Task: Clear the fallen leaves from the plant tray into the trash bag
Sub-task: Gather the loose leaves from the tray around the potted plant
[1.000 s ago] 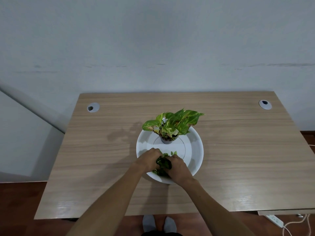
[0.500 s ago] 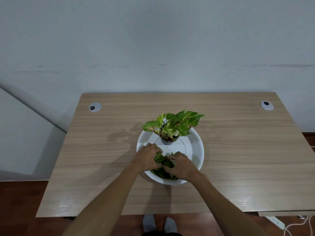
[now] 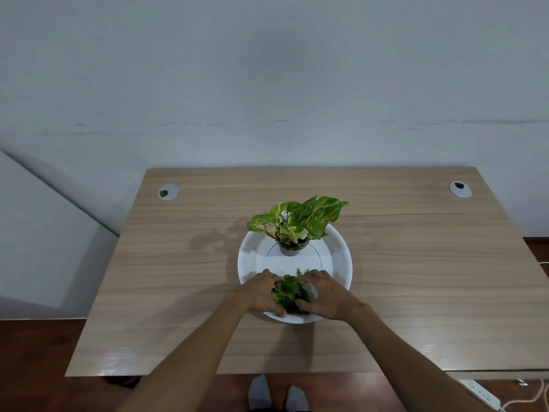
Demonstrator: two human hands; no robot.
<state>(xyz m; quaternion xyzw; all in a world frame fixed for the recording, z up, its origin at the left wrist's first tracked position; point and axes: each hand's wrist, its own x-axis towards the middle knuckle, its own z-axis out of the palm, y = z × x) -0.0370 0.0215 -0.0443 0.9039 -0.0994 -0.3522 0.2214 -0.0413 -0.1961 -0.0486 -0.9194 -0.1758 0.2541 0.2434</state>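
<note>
- Fallen leaves (image 3: 288,292): one loose heap, mid-to-dark green, crumpled & overlapping; can't count single leaves. Heap sits at near edge of plant tray (image 3: 338,263), w/ a couple of leaf tips poking up on its far side.
- Left hand (image 3: 258,294): cupped vs. left side of heap, fingers curled, thumb at tray's near rim. Touching leaves, but can't tell if it's actually clamped on them or just pressed against.
- Right hand (image 3: 326,294): mirrors it on right side, fingers bent over heap, thumb low by near rim. Same: contact clear, real grip can't tell.
- 2 hands, both bare forearms reaching in from bottom of view; heap between them.
- Tray: 1, round, white, shallow w/ raised rim & faint inner ring; sits mid-table.
- Potted plant (image 3: 295,224): 1, small grey pot, upright at far part of tray, well apart from heap. Leaves variegated green/yellow, some w/ brown edges.
- Table (image 3: 416,278): 1, light wood grain.
- Cable grommets: 2, grey, at far corners – left (image 3: 168,192), right (image 3: 460,189).
- Power strip (image 3: 478,395): 1, white, on floor at lower right.
</note>
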